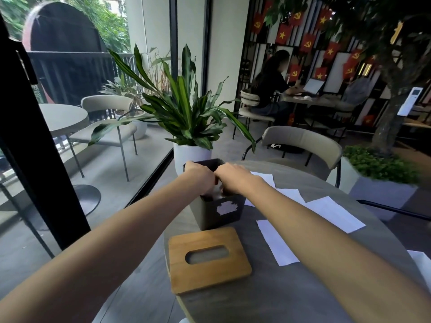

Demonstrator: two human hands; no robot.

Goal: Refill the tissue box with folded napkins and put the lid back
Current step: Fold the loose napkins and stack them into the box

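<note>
- Head view: tissue box (205, 213), dark and open-topped, stood on the round table (256, 304) near its 11 o'clock edge.
- Left hand (198, 178) and right hand (235, 178) were both over the box mouth, fingers bent down inside. Whether they gripped or just pressed anything, I couldn't tell.
- Wooden lid (210, 276) lay flat at 6 o'clock of the box, just beside it and not on it.
- Loose napkins (277, 243) lay spread at 3 to 4 o'clock of the box.
- Handling, a judgement: the napkins looked thin, soft and very light. They would crumple or slide easily, so pinch at a folded edge and press down flat.
- The lid looked stiff, smooth and light. Best to take it by the two short edges, not through the slot.
- The box looked rigid but light and could shift on the tabletop, so one hand should steady a side wall.
- Hidden: the box interior, the fill level and both sets of fingertips.
- The label on the box front was blurred and unreadable.
- A white sheet at the 3 o'clock frame edge was cut off, maybe another napkin.
- The near table edge was covered by the forearms.
</note>
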